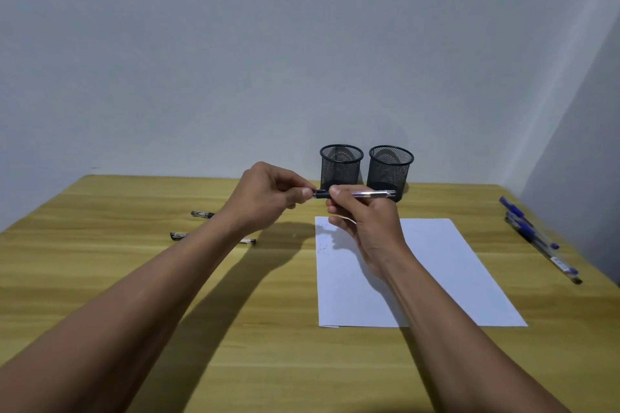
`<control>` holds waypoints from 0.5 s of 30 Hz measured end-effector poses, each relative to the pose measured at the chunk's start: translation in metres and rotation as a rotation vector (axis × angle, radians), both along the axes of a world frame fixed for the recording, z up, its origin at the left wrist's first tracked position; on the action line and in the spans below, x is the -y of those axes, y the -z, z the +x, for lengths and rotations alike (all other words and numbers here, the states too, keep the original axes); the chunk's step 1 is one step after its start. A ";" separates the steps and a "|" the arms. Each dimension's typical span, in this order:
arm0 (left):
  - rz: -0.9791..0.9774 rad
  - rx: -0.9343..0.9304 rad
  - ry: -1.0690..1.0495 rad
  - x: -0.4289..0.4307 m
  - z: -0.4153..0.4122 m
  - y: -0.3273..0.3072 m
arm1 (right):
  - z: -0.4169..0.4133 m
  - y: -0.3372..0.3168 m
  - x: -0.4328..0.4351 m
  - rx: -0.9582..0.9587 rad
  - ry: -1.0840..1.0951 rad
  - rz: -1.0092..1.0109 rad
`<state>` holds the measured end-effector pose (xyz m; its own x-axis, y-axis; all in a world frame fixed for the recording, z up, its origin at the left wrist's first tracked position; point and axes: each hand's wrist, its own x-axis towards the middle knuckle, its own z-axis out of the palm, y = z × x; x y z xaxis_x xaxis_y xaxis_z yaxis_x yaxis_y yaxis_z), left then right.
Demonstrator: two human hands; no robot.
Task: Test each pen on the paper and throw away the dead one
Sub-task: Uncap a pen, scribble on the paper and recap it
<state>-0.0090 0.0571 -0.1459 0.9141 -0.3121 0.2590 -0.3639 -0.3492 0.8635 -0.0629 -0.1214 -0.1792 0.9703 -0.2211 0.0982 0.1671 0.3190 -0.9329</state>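
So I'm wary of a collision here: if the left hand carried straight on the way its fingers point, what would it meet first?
The left hand points rightward along the pen, so it would likely meet the right hand first, gripping the same pen. The mesh cups seem farther back, though depth is unclear.

I'm looking at a plain pale grey-blue wall (235,43) filling the upper frame, meeting a side wall (583,144) at the right corner. A yellowish wood-grain worktop (100,245) is butting against both. Light is coming from the right, throwing soft shadows leftward across the wood.
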 end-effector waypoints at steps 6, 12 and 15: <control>0.012 -0.169 0.072 -0.009 0.004 0.000 | 0.006 0.000 0.008 -0.041 0.048 0.004; 0.136 -0.045 -0.088 -0.029 0.018 0.018 | 0.003 0.017 0.033 -0.100 0.024 -0.105; 0.250 0.048 -0.134 -0.003 0.027 0.025 | 0.004 0.026 0.022 -0.128 0.008 -0.120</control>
<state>0.0182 0.0596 -0.1713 0.9401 -0.2491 0.2328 -0.3383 -0.5972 0.7273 -0.0586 -0.1438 -0.2050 0.9747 -0.2234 0.0006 0.0471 0.2028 -0.9781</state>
